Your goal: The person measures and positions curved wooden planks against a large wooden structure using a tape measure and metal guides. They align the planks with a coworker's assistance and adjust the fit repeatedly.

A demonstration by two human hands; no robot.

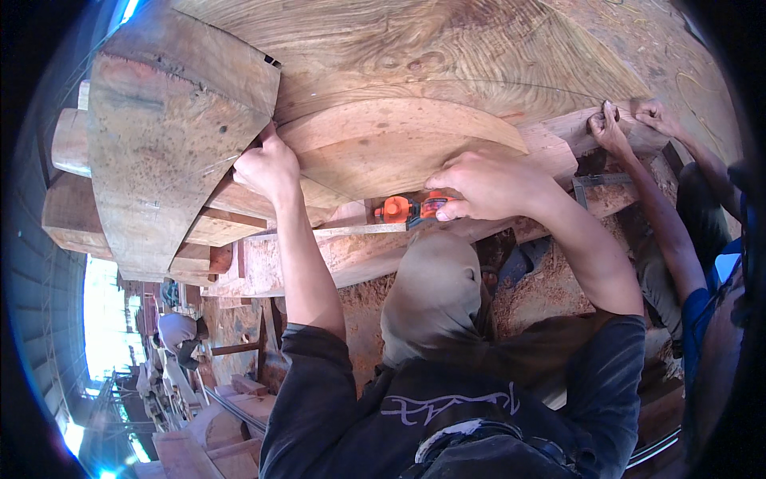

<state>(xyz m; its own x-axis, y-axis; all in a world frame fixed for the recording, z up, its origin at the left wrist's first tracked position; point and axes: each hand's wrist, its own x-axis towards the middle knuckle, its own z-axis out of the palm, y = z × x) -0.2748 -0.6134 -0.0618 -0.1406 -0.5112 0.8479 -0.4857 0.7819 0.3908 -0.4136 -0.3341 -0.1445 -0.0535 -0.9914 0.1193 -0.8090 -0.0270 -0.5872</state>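
Observation:
My left hand (273,169) is closed, its fingertips at the seam between a broad curved wooden panel (159,136) and a large grained slab (447,40). What it pinches, if anything, is hidden. My right hand (499,188) rests on a pale arc-shaped board (351,148), its thumb apart from the fingers. By that thumb, just under the board's near edge, sits a small orange and black tool (396,209) with round parts; its kind is unclear and my hand partly covers it.
At the right, another person's hands (613,132) touch the far end of a thick beam (558,132). A metal square (602,180) lies near them. Wood blocks (70,144) stick out beyond the panel at left. Wood shavings (550,279) cover the ground. Someone bends down farther off (177,331).

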